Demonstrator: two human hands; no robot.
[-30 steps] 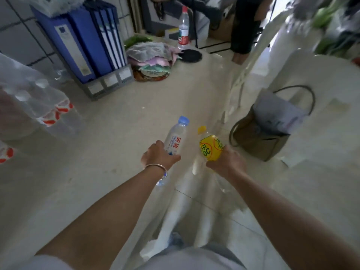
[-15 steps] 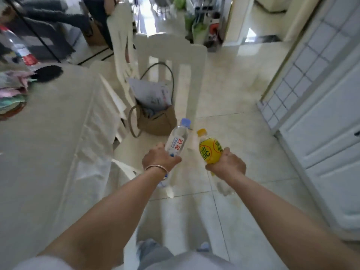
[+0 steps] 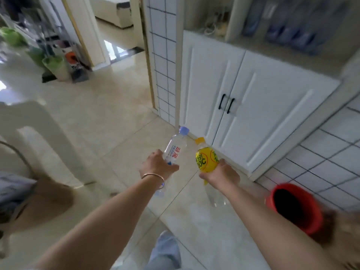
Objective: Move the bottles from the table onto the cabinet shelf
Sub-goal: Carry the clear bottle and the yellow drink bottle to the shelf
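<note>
The left hand (image 3: 158, 166), a bangle (image 3: 153, 177) on its wrist, has its grip clamped round the middle of a clear water bottle (image 3: 175, 148) with a pale blue cap, and the right hand (image 3: 221, 175) has its grip clamped round a yellow-labelled drink bottle (image 3: 205, 159) with a yellow cap. Both bottles are carried side by side, apart, above the tiled floor (image 3: 109, 121), in front of the white cabinet (image 3: 259, 98) with its doors closed. A red bucket (image 3: 296, 206) stands on the floor by the tiled wall at right; the shelf (image 3: 288, 49) above the doors is blurred.
</note>
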